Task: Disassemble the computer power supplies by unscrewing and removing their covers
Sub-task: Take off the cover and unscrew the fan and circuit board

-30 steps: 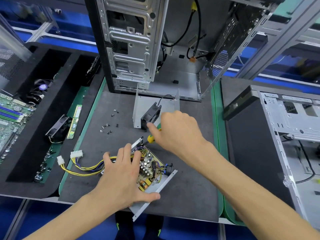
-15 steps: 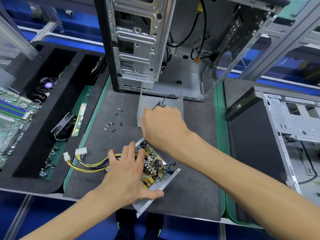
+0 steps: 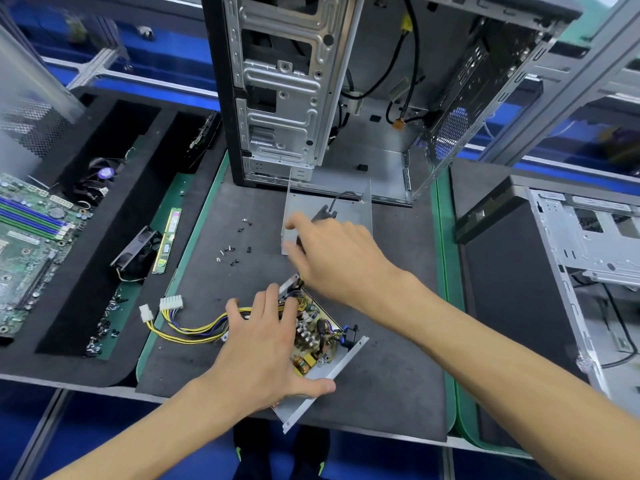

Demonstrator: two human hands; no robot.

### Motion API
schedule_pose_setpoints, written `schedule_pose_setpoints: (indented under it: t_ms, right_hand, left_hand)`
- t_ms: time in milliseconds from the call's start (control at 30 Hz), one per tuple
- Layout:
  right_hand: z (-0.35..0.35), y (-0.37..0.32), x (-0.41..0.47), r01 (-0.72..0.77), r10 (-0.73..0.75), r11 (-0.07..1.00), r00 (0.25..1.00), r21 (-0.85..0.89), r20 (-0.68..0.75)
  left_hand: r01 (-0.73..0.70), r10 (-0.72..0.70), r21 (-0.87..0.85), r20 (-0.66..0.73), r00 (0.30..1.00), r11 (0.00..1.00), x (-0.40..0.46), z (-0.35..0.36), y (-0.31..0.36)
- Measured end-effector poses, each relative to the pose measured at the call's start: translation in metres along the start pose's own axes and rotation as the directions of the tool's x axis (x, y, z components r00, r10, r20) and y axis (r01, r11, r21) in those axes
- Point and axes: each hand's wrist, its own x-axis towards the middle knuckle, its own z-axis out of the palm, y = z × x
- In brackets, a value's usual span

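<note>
An opened power supply lies on the grey mat, its circuit board (image 3: 313, 344) bare on a metal base plate (image 3: 311, 400). My left hand (image 3: 263, 351) presses flat on the board and its yellow wire bundle (image 3: 187, 330), thumb along the plate's edge. The removed grey cover (image 3: 360, 216) stands behind it with a black fan (image 3: 323, 213) inside. My right hand (image 3: 339, 261) hovers blurred over the cover's near edge, forefinger and thumb apart by the fan. Its palm side is hidden and no screwdriver shows. Several loose screws (image 3: 232, 252) lie to the left.
An open tower case (image 3: 284, 98) stands at the back of the mat. A second case (image 3: 519, 289) lies on the right. The black tray on the left holds a motherboard (image 3: 24, 244), a RAM stick (image 3: 167, 244), a loose fan (image 3: 136, 254) and several screws.
My right hand, which held a green and yellow screwdriver at the board a second ago, has moved up and left to the cover and fan. My left hand stays on the board.
</note>
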Motion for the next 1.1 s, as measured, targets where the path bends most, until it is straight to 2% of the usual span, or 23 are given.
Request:
schedule_pose_setpoints:
  t_ms: [133,167,233,267,300,400,533,633,667,767,800,900,967,1033,1100]
  right_hand:
    - [0.002,0.002,-0.003,0.185,-0.186,0.978,0.983,0.092,0.001]
    - [0.0,0.004,-0.002,0.12,-0.121,0.989,0.993,0.087,0.007]
    - [-0.003,0.01,0.003,-0.106,0.106,0.994,0.994,-0.011,-0.009]
    - [-0.002,0.011,0.003,-0.155,0.155,0.986,0.988,-0.052,-0.019]
    - [-0.002,0.011,0.003,-0.128,0.127,0.991,0.992,-0.047,-0.012]
    - [-0.004,0.002,-0.001,0.111,-0.117,0.988,0.992,0.103,0.049]
    - [0.001,-0.003,0.004,0.002,0.0,0.998,1.0,0.056,-0.031]
    - [0.0,0.004,0.005,0.164,-0.17,0.967,0.985,0.196,0.016]
    - [0.001,0.004,0.005,0.159,-0.168,0.974,0.985,0.162,0.042]
    - [0.017,0.003,0.004,0.035,-0.032,0.996,0.999,-0.081,0.04]
    - [0.024,0.002,0.003,0.041,-0.04,0.997,0.999,-0.072,0.016]
    - [0.036,0.006,0.001,0.07,-0.058,0.989,0.994,0.13,-0.093]
    - [0.042,0.02,-0.001,-0.008,0.068,0.94,0.984,0.342,-0.164]
    - [0.05,0.035,-0.007,-0.115,0.304,0.774,0.93,0.623,-0.206]
    - [0.061,0.049,-0.016,-0.175,0.542,0.529,0.823,0.83,-0.172]
  left_hand:
    - [-0.006,0.006,0.001,-0.009,1.0,1.0,0.001,0.0,0.0]
    - [-0.007,0.007,0.006,-0.015,1.0,1.0,0.001,0.001,0.0]
    - [-0.006,0.006,0.004,-0.02,1.0,1.0,0.0,0.0,0.0]
    - [-0.002,0.002,0.006,-0.011,1.0,1.0,0.0,0.0,0.0]
    - [0.004,-0.004,0.014,-0.003,1.0,1.0,0.0,0.0,0.0]
    - [0.004,-0.004,0.028,0.001,1.0,1.0,0.001,0.001,-0.002]
    - [0.0,0.0,0.015,0.003,1.0,1.0,0.001,0.002,-0.002]
    - [-0.003,0.003,0.0,0.007,1.0,1.0,0.001,0.002,-0.003]
    - [0.0,0.0,-0.001,0.009,1.0,1.0,0.001,0.002,-0.003]
    - [0.0,0.0,-0.009,-0.012,1.0,1.0,0.001,0.002,-0.002]
    - [-0.002,0.002,-0.023,-0.027,1.0,1.0,0.001,0.002,-0.002]
    - [-0.033,0.03,-0.039,-0.085,0.996,0.999,0.001,0.005,-0.001]
    - [-0.059,0.053,-0.039,-0.134,0.99,0.998,0.0,0.006,-0.002]
    - [-0.064,0.058,-0.035,-0.145,0.988,0.997,0.0,0.007,-0.003]
    - [-0.065,0.058,-0.044,-0.154,0.986,0.997,0.0,0.009,-0.006]
